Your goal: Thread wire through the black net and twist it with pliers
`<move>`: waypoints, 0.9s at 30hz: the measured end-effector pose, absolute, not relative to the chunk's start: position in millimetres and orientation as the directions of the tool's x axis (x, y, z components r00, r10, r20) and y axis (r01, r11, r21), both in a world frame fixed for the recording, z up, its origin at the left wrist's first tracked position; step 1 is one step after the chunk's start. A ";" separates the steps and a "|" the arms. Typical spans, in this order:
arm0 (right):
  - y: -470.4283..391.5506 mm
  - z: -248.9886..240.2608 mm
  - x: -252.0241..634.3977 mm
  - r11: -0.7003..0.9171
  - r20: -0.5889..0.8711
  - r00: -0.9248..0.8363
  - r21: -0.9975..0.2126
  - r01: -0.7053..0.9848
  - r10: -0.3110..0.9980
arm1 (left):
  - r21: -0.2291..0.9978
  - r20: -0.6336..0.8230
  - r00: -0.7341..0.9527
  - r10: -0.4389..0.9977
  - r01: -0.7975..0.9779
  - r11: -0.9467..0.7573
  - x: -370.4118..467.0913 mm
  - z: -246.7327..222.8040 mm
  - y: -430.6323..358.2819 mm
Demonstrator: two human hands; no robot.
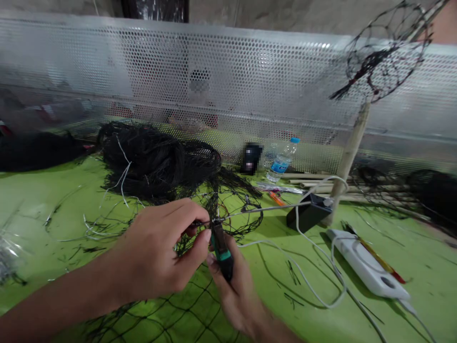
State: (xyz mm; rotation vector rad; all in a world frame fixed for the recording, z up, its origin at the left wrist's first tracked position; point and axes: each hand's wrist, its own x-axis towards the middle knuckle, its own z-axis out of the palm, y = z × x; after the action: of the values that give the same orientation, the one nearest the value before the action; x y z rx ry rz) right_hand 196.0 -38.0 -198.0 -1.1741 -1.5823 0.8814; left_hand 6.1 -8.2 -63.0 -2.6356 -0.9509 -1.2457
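My left hand (167,247) pinches thumb and forefinger together around a dark strand close to the tip of a tool. My right hand (239,290) is wrapped around that short black-and-green hand tool (223,255), its tip pointing away from me; its exact kind is not plain. Black netting (189,309) with wide mesh spreads beneath both hands on the green table surface (278,314). Just beyond the fingers lies more tangled black net (246,224). A pale cord (264,208) runs from near the tool's tip to a black box (309,214).
A large bundle of black strands (153,162) lies at the back left. Behind stands a perforated metal panel (250,71). To the right are a water bottle (282,162), an upright wooden stick (352,152), and a white power bank (369,264) with cables.
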 end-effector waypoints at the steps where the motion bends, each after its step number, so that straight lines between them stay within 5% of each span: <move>1: -37.4 -198.6 196.2 0.284 0.269 -0.092 -0.919 0.272 0.959 | 0.182 0.721 0.484 0.496 0.558 -0.810 5.9 -63.1 -8.6; 11: -36.0 -204.2 196.2 0.280 0.276 -0.050 -0.932 0.229 0.960 | 0.066 0.706 0.541 0.456 0.591 -0.804 2.7 -68.5 -6.8; 20: -46.1 -205.2 200.1 0.284 0.298 0.019 -0.926 0.249 0.954 | -0.341 0.824 0.559 0.093 0.620 -0.707 4.0 -69.5 -6.4; 24: -44.1 -203.5 197.8 0.307 0.316 0.000 -0.921 0.241 0.949 | -0.331 0.778 0.615 0.123 0.570 -0.752 5.7 -72.7 -4.7; 27: -38.4 -206.3 196.6 0.329 0.341 0.010 -0.913 0.243 0.940 | -0.186 0.794 0.562 0.233 0.590 -0.786 7.3 -76.7 -5.9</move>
State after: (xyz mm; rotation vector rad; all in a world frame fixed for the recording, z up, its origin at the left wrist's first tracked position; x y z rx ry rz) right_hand 196.6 -38.4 -206.3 -1.1377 -1.4844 0.7888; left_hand 7.3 -5.9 -76.7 -2.3632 -0.6645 -1.1096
